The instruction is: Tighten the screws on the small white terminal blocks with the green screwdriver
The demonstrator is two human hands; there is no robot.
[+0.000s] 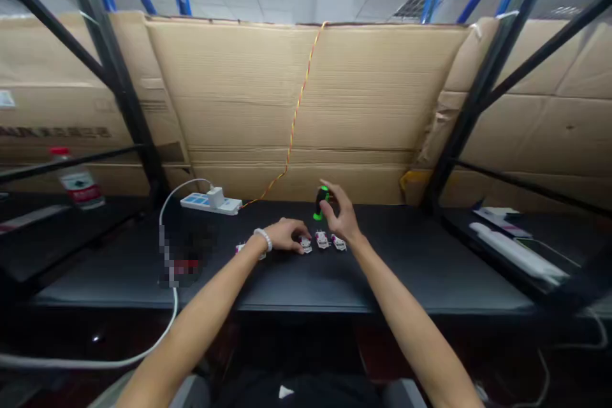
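On the dark table, my left hand (285,234) has its fingers curled down onto a small white piece (305,245), which it partly hides. A white beaded bracelet (264,239) is on that wrist. My right hand (343,215) is curved around a small black object with bright green ends (320,202). The thumb overlaps this object, which leans slightly, and the index finger arches above it. Below the right hand lie two more small white pieces with pinkish marks, one in the middle (322,240) and one at the right (339,242). Another such piece (240,247) shows left of my left wrist.
A white power strip (205,203) with a plugged-in charger (215,196) lies at the back left, its white cable (174,306) looping forward. A yellow-red twisted wire (297,108) runs up the cardboard wall (229,89). Dark shelf posts (471,102) flank the table. A bottle (81,186) stands left.
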